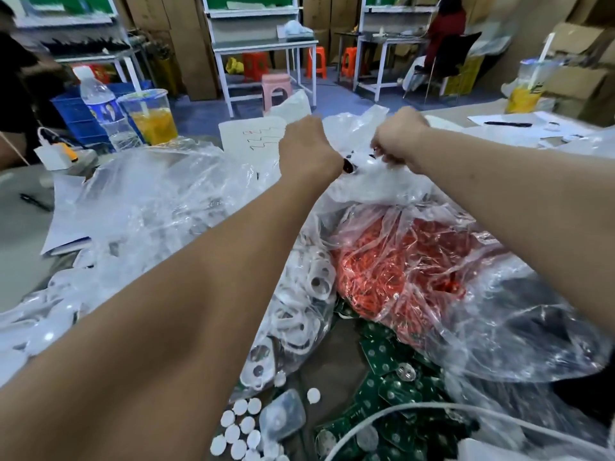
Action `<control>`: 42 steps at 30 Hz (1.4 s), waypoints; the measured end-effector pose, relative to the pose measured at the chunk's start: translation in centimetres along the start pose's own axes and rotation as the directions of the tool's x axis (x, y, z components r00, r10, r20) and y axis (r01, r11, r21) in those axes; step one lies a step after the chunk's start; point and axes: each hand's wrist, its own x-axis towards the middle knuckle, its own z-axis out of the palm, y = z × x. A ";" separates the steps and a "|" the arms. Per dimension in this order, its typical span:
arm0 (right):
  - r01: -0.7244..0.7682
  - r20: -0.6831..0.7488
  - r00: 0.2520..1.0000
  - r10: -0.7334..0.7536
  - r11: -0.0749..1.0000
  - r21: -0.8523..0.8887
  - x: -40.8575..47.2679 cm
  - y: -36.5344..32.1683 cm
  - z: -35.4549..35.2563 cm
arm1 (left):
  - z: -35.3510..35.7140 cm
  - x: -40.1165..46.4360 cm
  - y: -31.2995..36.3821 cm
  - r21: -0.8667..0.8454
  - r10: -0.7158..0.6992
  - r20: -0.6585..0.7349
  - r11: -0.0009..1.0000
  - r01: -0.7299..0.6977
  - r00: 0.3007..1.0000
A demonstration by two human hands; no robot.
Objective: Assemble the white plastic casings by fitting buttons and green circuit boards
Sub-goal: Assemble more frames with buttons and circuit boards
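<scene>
both arms reach out toward the far side of the desk [20, 207], where the left hand [304, 146] and the right hand [397, 136] work at the gathered top of a clear plastic bag [372, 181]. the right grip is closed, its fingers pinching a fold of the film; the left grip is curled with its back to the camera, and it looks to be holding the same bunched film, though the fingers themselves are hidden.

the step in hand seems to be opening or shifting this bag to get at parts. to do it well, keep the two pinches close together on the film and pull apart gently, so nothing tears or spills; lift only the loose top, not the load.

the task's things lie nearer the person: white casings [299, 314] heaped in a clear bag at the middle, round white buttons [239, 430] loose by the near edge, and green circuit boards [382, 361] piled just right of them. a bag of red parts [392, 261] sits beside the casings and partly over the boards; a careless tug could drag it onto them.

a water bottle [103, 108] and a cup of orange drink [149, 116] stand at the far left, well apart.
</scene>
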 end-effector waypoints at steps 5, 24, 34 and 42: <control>0.305 0.280 0.943 -0.179 0.800 -0.516 -3.5 0.1 0.6 | -2.2 -2.1 -0.4 -0.289 -0.180 -0.108 0.947 0.142 0.978; 0.803 0.718 0.560 -0.413 0.483 -0.349 -21.0 -5.4 13.6 | -13.8 -13.8 -15.4 0.602 -0.351 0.335 0.794 0.087 0.874; 0.703 0.620 0.707 -0.341 0.435 -0.562 -22.2 -4.0 15.9 | -13.1 -14.9 -15.4 0.404 -0.230 0.099 0.898 0.172 0.968; 0.583 0.409 0.768 -0.493 0.802 -0.129 -20.3 -3.6 12.9 | -13.5 -15.3 -15.7 0.366 -0.300 -0.049 0.882 0.297 0.953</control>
